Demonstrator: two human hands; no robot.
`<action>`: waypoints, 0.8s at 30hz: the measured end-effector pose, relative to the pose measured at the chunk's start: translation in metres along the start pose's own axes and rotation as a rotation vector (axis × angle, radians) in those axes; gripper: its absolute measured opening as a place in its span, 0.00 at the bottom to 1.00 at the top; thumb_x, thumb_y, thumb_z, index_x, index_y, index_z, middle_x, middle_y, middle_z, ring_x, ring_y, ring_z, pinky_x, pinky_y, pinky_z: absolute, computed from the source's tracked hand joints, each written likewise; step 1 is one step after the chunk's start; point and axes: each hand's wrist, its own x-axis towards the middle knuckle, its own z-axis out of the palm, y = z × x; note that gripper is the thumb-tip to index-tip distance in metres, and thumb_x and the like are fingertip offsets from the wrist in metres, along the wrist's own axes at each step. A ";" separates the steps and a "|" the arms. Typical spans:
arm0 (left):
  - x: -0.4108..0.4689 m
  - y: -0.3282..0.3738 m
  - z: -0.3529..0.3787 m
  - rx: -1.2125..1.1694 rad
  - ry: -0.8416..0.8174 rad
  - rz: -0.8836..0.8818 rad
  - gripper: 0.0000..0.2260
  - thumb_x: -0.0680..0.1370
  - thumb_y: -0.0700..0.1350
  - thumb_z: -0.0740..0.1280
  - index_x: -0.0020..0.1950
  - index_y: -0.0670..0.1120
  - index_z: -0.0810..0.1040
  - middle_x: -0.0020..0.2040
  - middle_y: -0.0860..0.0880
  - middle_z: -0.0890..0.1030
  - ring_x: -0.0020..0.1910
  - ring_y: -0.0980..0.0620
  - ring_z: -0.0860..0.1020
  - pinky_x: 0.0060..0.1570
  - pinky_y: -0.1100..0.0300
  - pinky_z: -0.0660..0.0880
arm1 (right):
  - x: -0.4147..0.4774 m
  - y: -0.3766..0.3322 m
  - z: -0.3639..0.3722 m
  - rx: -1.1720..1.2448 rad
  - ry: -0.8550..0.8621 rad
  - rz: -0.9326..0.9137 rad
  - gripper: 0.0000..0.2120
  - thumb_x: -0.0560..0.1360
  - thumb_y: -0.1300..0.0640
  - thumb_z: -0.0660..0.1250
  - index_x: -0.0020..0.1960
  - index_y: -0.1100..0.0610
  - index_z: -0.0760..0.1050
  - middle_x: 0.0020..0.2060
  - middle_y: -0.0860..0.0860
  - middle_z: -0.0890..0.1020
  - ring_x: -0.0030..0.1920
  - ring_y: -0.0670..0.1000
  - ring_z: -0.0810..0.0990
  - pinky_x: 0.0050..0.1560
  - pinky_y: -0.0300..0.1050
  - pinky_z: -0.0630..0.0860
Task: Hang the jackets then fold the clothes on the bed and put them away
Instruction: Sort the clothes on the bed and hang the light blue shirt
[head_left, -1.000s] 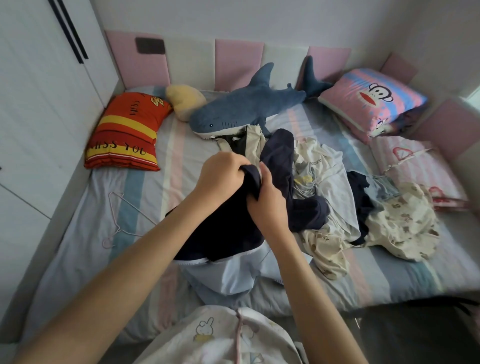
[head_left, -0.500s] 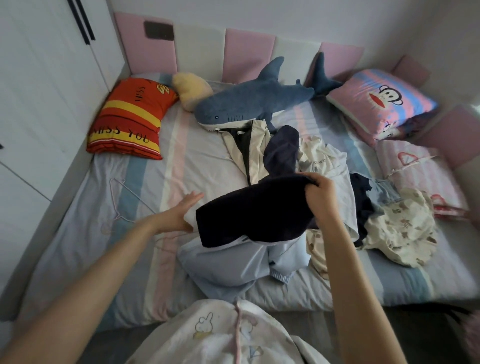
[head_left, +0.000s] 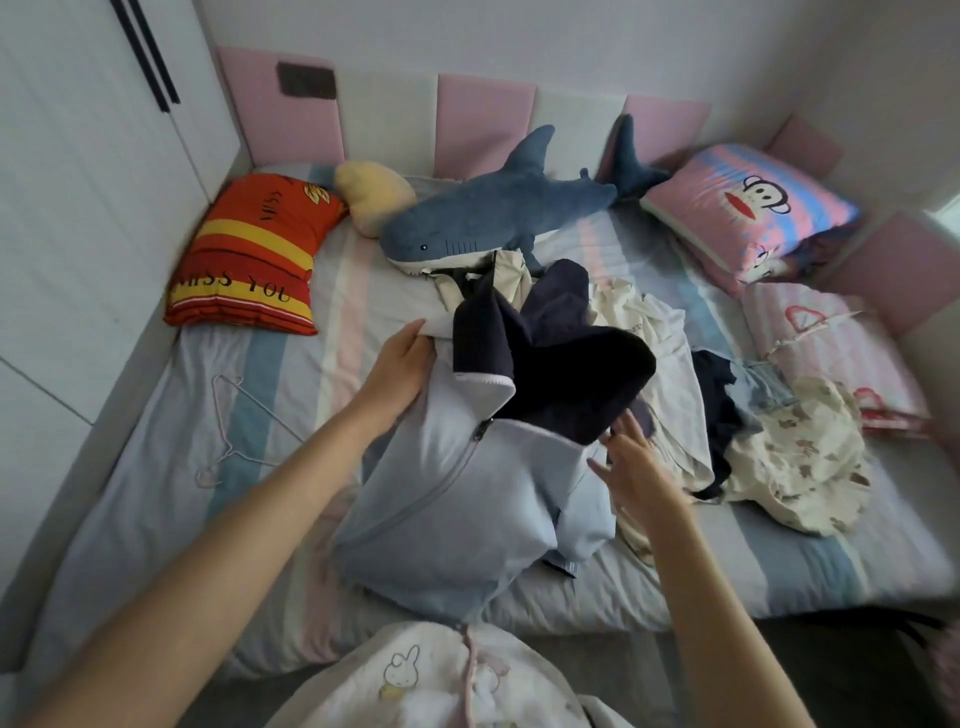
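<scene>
Left hand (head_left: 400, 358) curled round the upper edge of the light blue zip jacket (head_left: 447, 499), mid-bed (head_left: 270, 364). Right hand (head_left: 631, 467) spread, fingers straight, touching the lower edge of the dark navy garment (head_left: 566, 374) heaped on the jacket's top. Just right, a clothes pile (head_left: 795, 457). Left of the jacket, a wire hanger (head_left: 234, 431) flat on the sheet; beyond, a plush shark (head_left: 493, 218).

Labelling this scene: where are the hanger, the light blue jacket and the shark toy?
hanger (head_left: 270, 413), head view, long wire side
light blue jacket (head_left: 457, 514), head view, front panel
shark toy (head_left: 498, 213), head view, its back
</scene>
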 end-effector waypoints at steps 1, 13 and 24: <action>0.003 0.011 -0.003 -0.001 -0.008 0.068 0.11 0.80 0.42 0.54 0.48 0.49 0.76 0.46 0.52 0.80 0.45 0.60 0.76 0.46 0.66 0.72 | 0.002 0.014 0.000 -0.138 0.038 0.073 0.31 0.76 0.69 0.58 0.72 0.43 0.62 0.69 0.44 0.68 0.71 0.51 0.64 0.67 0.51 0.63; -0.023 0.078 -0.048 0.307 -0.137 0.567 0.19 0.78 0.60 0.58 0.36 0.48 0.67 0.30 0.57 0.66 0.30 0.64 0.64 0.33 0.72 0.62 | 0.083 0.029 0.058 -0.771 0.016 0.073 0.62 0.62 0.51 0.81 0.78 0.53 0.38 0.75 0.55 0.56 0.75 0.57 0.57 0.72 0.53 0.62; -0.051 0.098 -0.113 0.445 0.121 0.659 0.26 0.76 0.67 0.56 0.36 0.45 0.70 0.31 0.56 0.66 0.30 0.65 0.64 0.32 0.71 0.61 | 0.097 0.064 0.114 -1.124 -0.226 0.090 0.69 0.56 0.40 0.81 0.77 0.48 0.33 0.76 0.56 0.45 0.76 0.59 0.47 0.73 0.57 0.56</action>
